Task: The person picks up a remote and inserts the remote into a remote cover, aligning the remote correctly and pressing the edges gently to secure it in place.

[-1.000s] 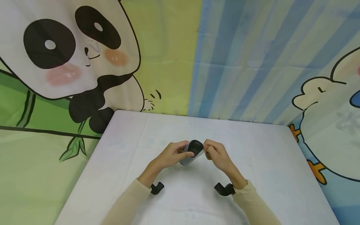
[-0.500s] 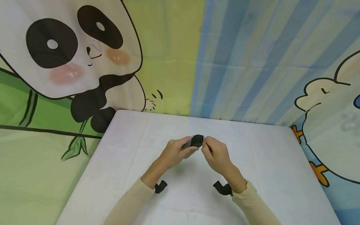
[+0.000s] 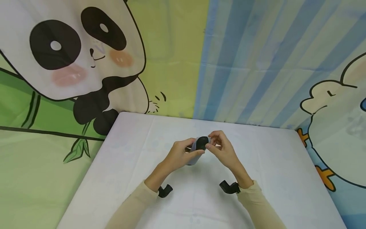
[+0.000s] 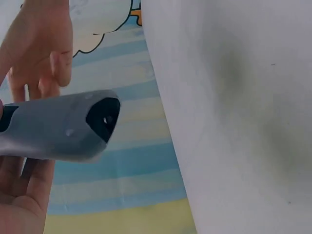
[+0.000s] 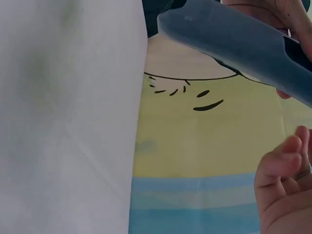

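Observation:
My left hand (image 3: 178, 155) grips a grey, rounded, tube-like device (image 3: 193, 160) with a black top (image 3: 202, 142), thumb along its near side. The left wrist view shows the device (image 4: 58, 129) from the side, a black recess at one end, with part of the left hand (image 4: 27, 200) beneath it. My right hand (image 3: 224, 151) is at the device's right, thumb and fingers parted close to the black top. In the right wrist view a gap shows between the right hand's (image 5: 287, 183) loosely bent fingers and the device (image 5: 234, 41).
Both hands are above a white-covered table (image 3: 160, 206). Behind it hangs a printed cloth backdrop (image 3: 171, 57) with a panda and stripes. Black wrist mounts (image 3: 229, 187) jut inward from the sleeves.
The right hand's fingers, earlier curled together at the device's edge, have spread apart. The left hand has shifted slightly up and right with the device and tilted it.

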`<action>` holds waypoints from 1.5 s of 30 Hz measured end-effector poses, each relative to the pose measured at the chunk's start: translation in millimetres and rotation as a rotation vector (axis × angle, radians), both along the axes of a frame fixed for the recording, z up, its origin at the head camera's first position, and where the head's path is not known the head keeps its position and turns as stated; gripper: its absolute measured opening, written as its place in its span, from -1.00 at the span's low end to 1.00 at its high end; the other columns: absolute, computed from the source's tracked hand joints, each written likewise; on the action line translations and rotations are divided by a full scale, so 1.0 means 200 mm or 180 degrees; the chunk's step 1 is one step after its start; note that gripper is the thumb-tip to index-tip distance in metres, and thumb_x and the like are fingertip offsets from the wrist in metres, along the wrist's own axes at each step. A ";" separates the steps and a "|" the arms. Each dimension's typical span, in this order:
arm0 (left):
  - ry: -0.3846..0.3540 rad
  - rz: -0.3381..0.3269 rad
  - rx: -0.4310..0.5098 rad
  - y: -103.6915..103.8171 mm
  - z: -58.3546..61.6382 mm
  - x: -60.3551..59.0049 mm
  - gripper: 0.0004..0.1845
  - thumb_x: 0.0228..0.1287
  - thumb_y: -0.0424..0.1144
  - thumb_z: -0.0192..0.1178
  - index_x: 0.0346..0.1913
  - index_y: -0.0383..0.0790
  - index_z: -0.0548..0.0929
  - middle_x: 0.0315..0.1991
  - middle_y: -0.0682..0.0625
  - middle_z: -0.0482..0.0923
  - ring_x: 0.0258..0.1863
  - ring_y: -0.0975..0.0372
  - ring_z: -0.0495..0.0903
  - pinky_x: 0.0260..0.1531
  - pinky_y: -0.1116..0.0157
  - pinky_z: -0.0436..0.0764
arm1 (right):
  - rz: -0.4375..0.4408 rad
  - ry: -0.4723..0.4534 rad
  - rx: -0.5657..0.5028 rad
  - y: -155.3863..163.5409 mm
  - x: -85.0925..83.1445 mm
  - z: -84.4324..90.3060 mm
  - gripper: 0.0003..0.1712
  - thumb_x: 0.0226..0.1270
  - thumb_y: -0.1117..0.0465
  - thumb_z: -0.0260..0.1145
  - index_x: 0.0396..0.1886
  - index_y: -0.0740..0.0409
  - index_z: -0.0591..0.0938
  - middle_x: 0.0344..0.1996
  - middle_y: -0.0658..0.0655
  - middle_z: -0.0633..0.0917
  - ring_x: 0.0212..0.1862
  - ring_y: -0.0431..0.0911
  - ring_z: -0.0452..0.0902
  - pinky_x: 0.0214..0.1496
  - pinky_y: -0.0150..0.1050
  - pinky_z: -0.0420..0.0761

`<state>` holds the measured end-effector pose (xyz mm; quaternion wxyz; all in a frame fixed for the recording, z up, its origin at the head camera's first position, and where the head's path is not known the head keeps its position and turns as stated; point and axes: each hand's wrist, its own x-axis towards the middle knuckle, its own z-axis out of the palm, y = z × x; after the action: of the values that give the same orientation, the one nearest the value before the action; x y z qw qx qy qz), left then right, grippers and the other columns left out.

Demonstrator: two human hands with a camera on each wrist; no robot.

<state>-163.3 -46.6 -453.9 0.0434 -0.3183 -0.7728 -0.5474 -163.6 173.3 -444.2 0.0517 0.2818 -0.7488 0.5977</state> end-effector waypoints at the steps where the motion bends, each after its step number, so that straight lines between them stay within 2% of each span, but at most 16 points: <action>1: -0.0008 0.0026 0.0007 0.00 0.00 0.00 -0.69 0.33 -0.10 0.36 0.01 -0.20 0.66 -0.17 0.06 0.68 -0.24 0.32 0.70 -0.26 0.37 0.69 | 0.0055 -0.0047 -0.0085 0.00 0.00 0.00 -0.77 0.40 0.53 0.22 0.01 0.40 0.49 -0.28 0.18 0.54 -0.37 -0.07 0.43 -0.48 -0.29 0.49; 4: 0.0147 0.0226 0.0007 0.01 -0.01 0.01 -0.61 0.29 -0.06 0.39 0.05 -0.22 0.65 -0.17 0.07 0.66 -0.23 0.33 0.69 -0.25 0.39 0.68 | 0.0139 -0.0043 -0.0204 0.00 -0.01 -0.01 -0.83 0.46 0.45 0.21 0.00 0.36 0.57 -0.20 0.15 0.58 -0.33 0.00 0.46 -0.40 -0.26 0.53; 8: 0.0826 0.0557 0.0025 -0.01 0.00 0.00 -0.56 0.15 -0.09 0.51 0.00 -0.24 0.63 -0.20 0.02 0.60 -0.27 0.27 0.63 -0.26 0.40 0.65 | 0.0118 -0.0030 -0.0272 0.01 -0.03 -0.02 -0.86 0.50 0.45 0.16 -0.04 0.35 0.59 -0.21 0.08 0.62 -0.31 -0.01 0.52 -0.24 -0.24 0.59; 10: 0.1141 0.0593 0.0011 -0.02 0.01 -0.01 -0.60 0.10 -0.14 0.55 -0.09 -0.22 0.63 -0.23 0.03 0.56 -0.30 0.24 0.58 -0.28 0.39 0.64 | 0.0182 -0.0094 -0.0329 0.02 -0.03 -0.02 -0.83 0.51 0.47 0.12 0.01 0.38 0.56 -0.16 0.08 0.64 -0.22 -0.05 0.58 -0.14 -0.24 0.61; 12: 0.1215 0.0497 -0.0006 -0.02 0.03 -0.03 -0.68 0.09 -0.20 0.55 -0.17 -0.22 0.66 -0.27 0.03 0.57 -0.32 0.24 0.57 -0.30 0.38 0.62 | 0.0319 -0.0198 -0.0425 0.02 -0.03 -0.01 -0.80 0.54 0.46 0.08 0.05 0.41 0.53 -0.13 0.08 0.65 -0.15 -0.07 0.60 -0.08 -0.23 0.61; 15: 0.0763 0.0194 -0.0004 -0.03 0.05 -0.04 -0.73 0.13 -0.18 0.52 -0.21 -0.21 0.68 -0.33 0.07 0.60 -0.35 0.28 0.60 -0.32 0.38 0.63 | 0.0537 -0.0342 -0.0531 0.03 -0.02 -0.02 -0.78 0.58 0.38 0.07 0.10 0.39 0.50 -0.09 0.06 0.66 -0.06 -0.09 0.59 0.03 -0.23 0.58; 19: -0.0304 -0.0244 0.0122 -0.05 0.08 -0.04 -0.78 0.20 -0.13 0.48 -0.24 -0.17 0.70 -0.37 0.08 0.65 -0.39 0.24 0.64 -0.33 0.30 0.66 | 0.0848 -0.0501 -0.0735 0.03 -0.02 -0.04 -0.78 0.60 0.30 0.07 0.09 0.28 0.53 -0.09 0.04 0.65 -0.04 -0.12 0.57 0.07 -0.24 0.55; 21: -0.0681 -0.0428 0.0228 -0.06 0.08 -0.04 -0.83 0.24 -0.16 0.45 -0.25 -0.18 0.73 -0.36 0.04 0.68 -0.38 0.18 0.68 -0.31 0.23 0.68 | 0.1021 -0.0576 -0.0872 0.03 -0.02 -0.04 -0.80 0.61 0.28 0.06 0.08 0.22 0.54 -0.10 0.04 0.64 -0.04 -0.12 0.56 0.06 -0.24 0.56; 23: -0.0869 -0.0583 0.0325 -0.06 0.08 -0.04 -0.87 0.27 -0.20 0.42 -0.25 -0.20 0.74 -0.34 -0.01 0.70 -0.35 0.12 0.70 -0.29 0.17 0.69 | 0.1170 -0.0667 -0.1012 0.03 -0.02 -0.05 -0.80 0.62 0.24 0.07 0.07 0.17 0.54 -0.10 0.05 0.64 -0.06 -0.13 0.57 0.02 -0.24 0.59; 26: -0.0873 -0.0678 0.0421 -0.06 0.08 -0.05 -0.90 0.32 -0.25 0.37 -0.24 -0.23 0.75 -0.31 -0.03 0.72 -0.31 0.09 0.71 -0.24 0.12 0.70 | 0.1313 -0.0804 -0.1185 0.03 -0.02 -0.04 -0.79 0.61 0.17 0.10 0.07 0.14 0.54 -0.11 0.04 0.63 -0.10 -0.15 0.57 -0.06 -0.27 0.61; 29: -0.0689 -0.0540 0.0362 -0.06 0.09 -0.05 -0.92 0.37 -0.26 0.33 -0.23 -0.21 0.73 -0.32 0.02 0.70 -0.33 0.15 0.69 -0.26 0.16 0.68 | 0.1309 -0.0880 -0.1292 0.03 -0.02 -0.03 -0.78 0.59 0.13 0.13 0.06 0.13 0.54 -0.14 0.01 0.63 -0.17 -0.19 0.55 -0.15 -0.33 0.60; 31: -0.0318 -0.0319 0.0079 -0.05 0.09 -0.04 -0.95 0.37 -0.29 0.31 -0.25 -0.20 0.69 -0.35 0.07 0.65 -0.37 0.22 0.63 -0.31 0.25 0.65 | 0.1271 -0.0924 -0.1316 0.03 -0.02 -0.04 -0.79 0.59 0.14 0.13 0.05 0.13 0.55 -0.14 0.01 0.62 -0.19 -0.20 0.54 -0.17 -0.34 0.59; 35: 0.0744 0.0166 -0.1059 -0.03 0.11 -0.04 -0.91 0.30 -0.25 0.28 -0.32 -0.14 0.58 -0.42 0.13 0.50 -0.47 0.33 0.46 -0.43 0.40 0.52 | 0.1181 -0.0972 -0.1140 0.03 -0.02 -0.06 -0.83 0.62 0.23 0.08 0.03 0.19 0.54 -0.14 0.06 0.62 -0.14 -0.15 0.57 -0.12 -0.30 0.62; 37: 0.1095 0.0244 -0.1532 -0.02 0.12 -0.03 -0.87 0.29 -0.20 0.27 -0.37 -0.11 0.54 -0.47 0.13 0.46 -0.51 0.34 0.39 -0.51 0.42 0.45 | 0.1142 -0.0998 -0.0997 0.03 -0.02 -0.07 -0.83 0.62 0.27 0.06 0.03 0.22 0.53 -0.13 0.09 0.63 -0.11 -0.11 0.59 -0.09 -0.26 0.64; 41: 0.1122 0.0172 -0.1835 -0.03 0.14 -0.03 -0.77 0.38 -0.19 0.16 -0.48 -0.02 0.47 -0.59 0.17 0.37 -0.61 0.37 0.30 -0.59 0.42 0.33 | 0.1052 -0.0959 -0.0744 0.04 -0.01 -0.07 -0.82 0.60 0.32 0.08 0.04 0.31 0.53 -0.13 0.13 0.63 -0.11 -0.08 0.62 -0.09 -0.21 0.66; 45: 0.1089 0.0267 -0.1486 -0.06 0.14 -0.03 -0.74 0.35 -0.28 0.07 -0.54 0.01 0.47 -0.64 0.20 0.29 -0.64 0.38 0.26 -0.62 0.42 0.30 | 0.1109 -0.0800 -0.0484 0.03 0.00 -0.05 -0.77 0.54 0.33 0.18 0.08 0.34 0.55 -0.13 0.15 0.67 -0.12 -0.07 0.66 -0.09 -0.17 0.68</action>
<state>-169.4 -58.0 -426.7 0.1212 -0.3751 -0.8718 -0.2909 -162.8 180.1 -453.7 -0.1250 0.3255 -0.6422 0.6827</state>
